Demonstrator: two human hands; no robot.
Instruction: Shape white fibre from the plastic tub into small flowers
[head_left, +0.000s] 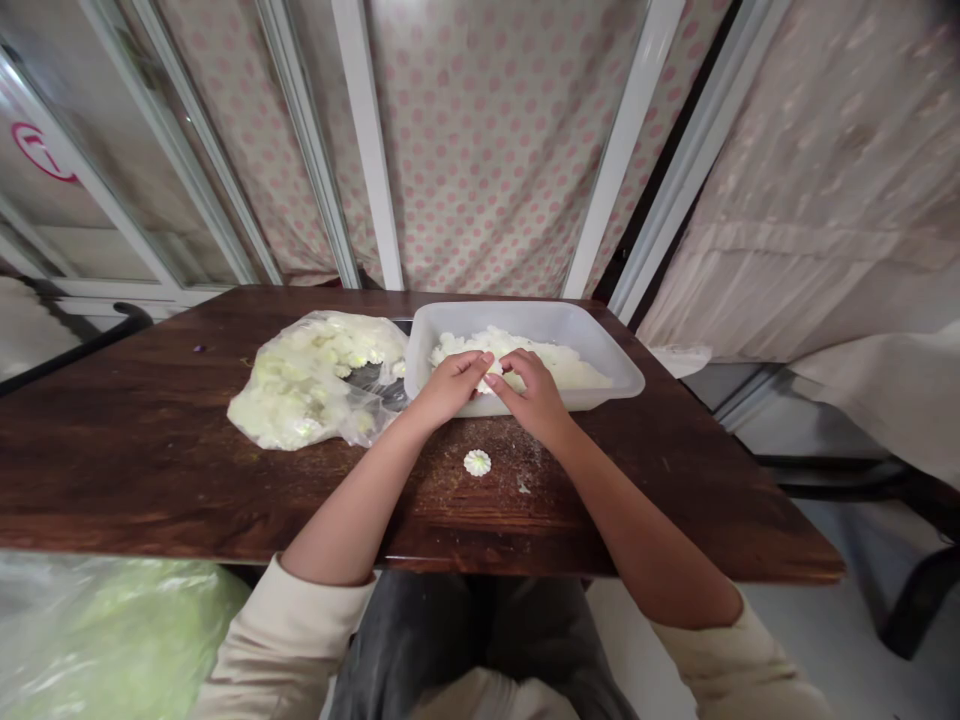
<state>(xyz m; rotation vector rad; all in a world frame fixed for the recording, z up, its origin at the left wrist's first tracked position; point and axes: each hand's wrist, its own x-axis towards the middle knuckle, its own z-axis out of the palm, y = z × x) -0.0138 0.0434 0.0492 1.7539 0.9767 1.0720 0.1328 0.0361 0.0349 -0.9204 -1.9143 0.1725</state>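
Over the near rim of a translucent white plastic tub [622, 375], my left hand [454, 386] and my right hand [532, 392] meet. Both are closed, thumbs and fingertips pinching a small white flower-shaped piece [489, 378], partly covered by the fingers. Inside the tub lies a heap of similar white pieces [559, 362]. Just below my hands, a single white ruffled flower piece [477, 462] with a pale green tint rests on the tabletop.
A clear plastic bag [289, 385] of pale yellow-green pieces lies left of the tub on the dark wooden table [135, 450]. Another bag [112, 630] with light green contents sits below the table's front left edge. Small white crumbs dot the wood. Dotted curtains [495, 140] hang behind.
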